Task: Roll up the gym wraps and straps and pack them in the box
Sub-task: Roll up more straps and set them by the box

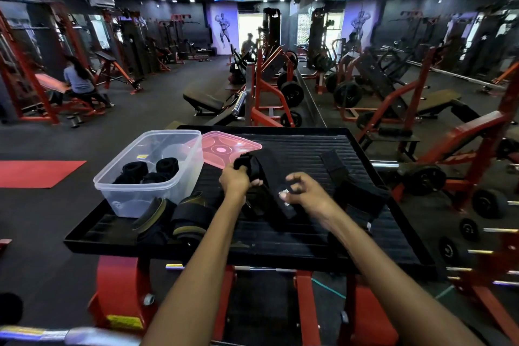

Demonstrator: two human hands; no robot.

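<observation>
Clear plastic box (123,177) w/ black rolled wraps (151,170) inside. Lid (224,149) translucent pink, circle pattern at centre. Strap (269,177) black, small white label. Platform (323,154) black, ribbed. Two wraps (174,219) at front: black w/ olive-yellow edging. Machine frame (118,289) red. Floor mat (36,173) red.

No text, brand or number can be read anywhere; a small white label (283,194) on the black strap (269,177) beside the right hand (304,191) is too blurred to make out, and the yellow sticker (123,321) on the red frame (118,289) under the platform shows no legible words
</observation>
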